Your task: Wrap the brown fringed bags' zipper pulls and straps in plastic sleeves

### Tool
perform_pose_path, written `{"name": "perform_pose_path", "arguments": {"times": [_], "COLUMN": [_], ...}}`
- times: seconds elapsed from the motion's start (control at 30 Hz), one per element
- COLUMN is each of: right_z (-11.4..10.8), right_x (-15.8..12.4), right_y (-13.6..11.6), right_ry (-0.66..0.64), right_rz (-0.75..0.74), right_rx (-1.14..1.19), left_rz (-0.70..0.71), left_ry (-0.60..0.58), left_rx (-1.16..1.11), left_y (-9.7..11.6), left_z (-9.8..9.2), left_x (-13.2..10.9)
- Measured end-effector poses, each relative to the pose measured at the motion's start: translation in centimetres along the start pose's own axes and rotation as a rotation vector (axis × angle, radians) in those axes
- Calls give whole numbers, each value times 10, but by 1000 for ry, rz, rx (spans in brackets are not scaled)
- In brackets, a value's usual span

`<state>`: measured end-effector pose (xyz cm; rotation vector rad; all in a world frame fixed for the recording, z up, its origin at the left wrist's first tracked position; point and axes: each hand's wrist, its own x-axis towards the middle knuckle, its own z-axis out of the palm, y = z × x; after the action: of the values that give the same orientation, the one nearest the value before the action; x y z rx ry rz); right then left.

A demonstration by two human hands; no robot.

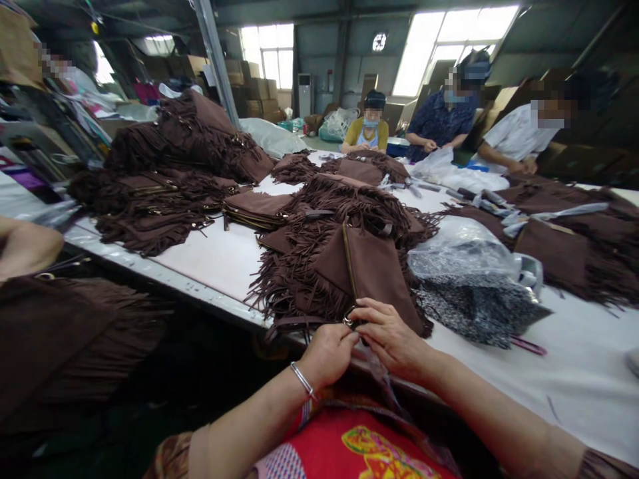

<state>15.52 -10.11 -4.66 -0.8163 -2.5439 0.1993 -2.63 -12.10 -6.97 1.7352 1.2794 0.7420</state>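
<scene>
A brown fringed bag [382,269] with a gold zipper lies at the table's near edge, right in front of me. At its lower corner, by a small metal ring [348,319], both hands meet. My left hand [329,352] is closed, thumb and fingers pinched together below the ring. Bent fingers of my right hand [389,332] press on the bag's corner beside the ring. What exactly lies between the fingertips is too small to make out. More brown fringe [299,273] spreads out to the left of the bag.
Piles of brown fringed bags [150,193] stand at the left. A clear plastic bag with dark speckled contents [469,286] sits to the right, near a pink object [529,345]. Several people work across the white table [204,263]. Another person's arm [30,246] shows at the left edge.
</scene>
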Motion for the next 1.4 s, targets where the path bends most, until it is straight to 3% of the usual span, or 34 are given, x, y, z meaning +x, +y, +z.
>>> {"name": "perform_pose_path", "arguments": {"times": [0.1,0.27,0.4,0.5,0.67,0.77,0.9,1.07,1.2,1.4], "right_z": [3,8,-2,-4,16,26,16,1,16,33], "right_x": [-8,-21,-38,-61,-102,-111,-117,-153,-181,-181], "right_y": [-2,-7,0,18,42,41,40,58,74,79], "right_ry": [7,148,389,567,543,537,612,689,658,627], "right_rz": [0,-21,200,505,827,845,846,896,864,827], "right_rx": [-47,-139,-110,-31,70,120,137,93,44,55], "left_rz": [-86,-328,-466,-435,-394,-438,-463,-265,-186,-58], "left_ry": [-32,-166,-312,-328,-169,-73,-34,-100,-29,86], "left_rx": [-124,-472,-604,-542,-710,-743,-728,-1063,-1212,-1264], "left_y": [1,2,1,2,15,27,45,80,114,144], "left_z": [4,6,-2,-11,-7,7,13,-18,-46,-64], "left_x": [3,3,1,5,31,53,72,72,67,68]}}
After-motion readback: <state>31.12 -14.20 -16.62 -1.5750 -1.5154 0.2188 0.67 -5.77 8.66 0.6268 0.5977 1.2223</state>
